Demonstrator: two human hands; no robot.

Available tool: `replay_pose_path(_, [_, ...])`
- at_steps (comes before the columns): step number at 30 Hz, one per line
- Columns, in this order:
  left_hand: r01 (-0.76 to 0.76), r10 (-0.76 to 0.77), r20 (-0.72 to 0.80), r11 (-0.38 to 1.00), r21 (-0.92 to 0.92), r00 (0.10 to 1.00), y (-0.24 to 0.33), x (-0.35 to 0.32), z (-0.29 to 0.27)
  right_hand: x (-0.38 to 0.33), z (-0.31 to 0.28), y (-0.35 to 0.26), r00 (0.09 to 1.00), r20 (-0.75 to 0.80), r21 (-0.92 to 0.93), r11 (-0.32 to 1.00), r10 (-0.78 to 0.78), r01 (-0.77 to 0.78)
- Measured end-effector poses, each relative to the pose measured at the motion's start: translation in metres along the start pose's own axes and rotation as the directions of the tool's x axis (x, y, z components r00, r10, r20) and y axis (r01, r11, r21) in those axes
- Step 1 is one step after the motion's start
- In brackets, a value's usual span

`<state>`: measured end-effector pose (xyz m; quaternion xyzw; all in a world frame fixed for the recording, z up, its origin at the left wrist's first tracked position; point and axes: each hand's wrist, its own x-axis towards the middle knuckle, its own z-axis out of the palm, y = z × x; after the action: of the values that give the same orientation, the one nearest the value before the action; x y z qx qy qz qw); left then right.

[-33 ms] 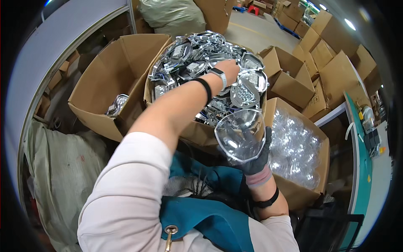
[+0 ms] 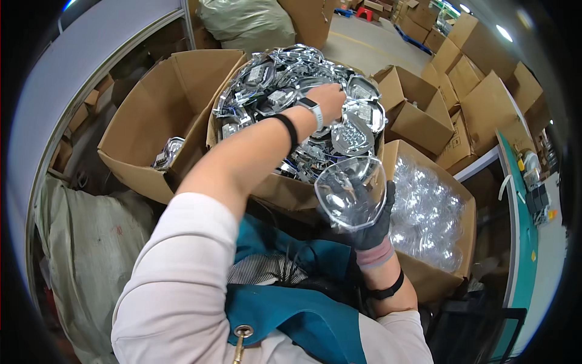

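Note:
My left hand (image 2: 330, 101), bare and with a light-strapped watch at the wrist, reaches over a heap of shiny silver lamp units (image 2: 353, 134) that fills a large carton. Its fingers curl down into the heap; what they grip is hidden. In my right hand (image 2: 377, 225), which wears a dark glove with a pink cuff, is a clear plastic lens cover (image 2: 347, 200), shaped like a rounded shield. The gloved fingers hold it from behind and along its right edge, just in front of the heap. Similar clear covers (image 2: 427, 212) are stacked in the carton at the right.
To the left stands an open carton (image 2: 145, 115) with a silver lamp unit (image 2: 170, 151) inside. Another open carton (image 2: 418, 124) is at the back right. Woven sacks (image 2: 97, 242) lie at the left, and a green-edged bench (image 2: 522, 242) runs along the right.
My left forearm and hand have shifted slightly left. The clear lens cover in my right hand has moved a little to the right.

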<state>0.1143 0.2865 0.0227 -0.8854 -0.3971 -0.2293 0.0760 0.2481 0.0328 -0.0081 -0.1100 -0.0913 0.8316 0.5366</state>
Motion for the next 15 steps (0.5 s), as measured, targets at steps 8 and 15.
replay_pose_path(8, [-0.266, 0.215, -0.187, 0.912, -0.313, 0.958, 0.102, -0.124, -0.089, 0.046, -0.036, 0.011, 0.956, 0.027, -0.588, 0.769, -0.292, 0.252])
replay_pose_path(15, [0.069, -0.273, -0.129, 0.613, -0.787, 0.953, 0.095, -0.194, -0.107, 0.022, 0.000, 0.032, 0.919, 0.239, -0.388, 0.837, -0.312, 0.385])
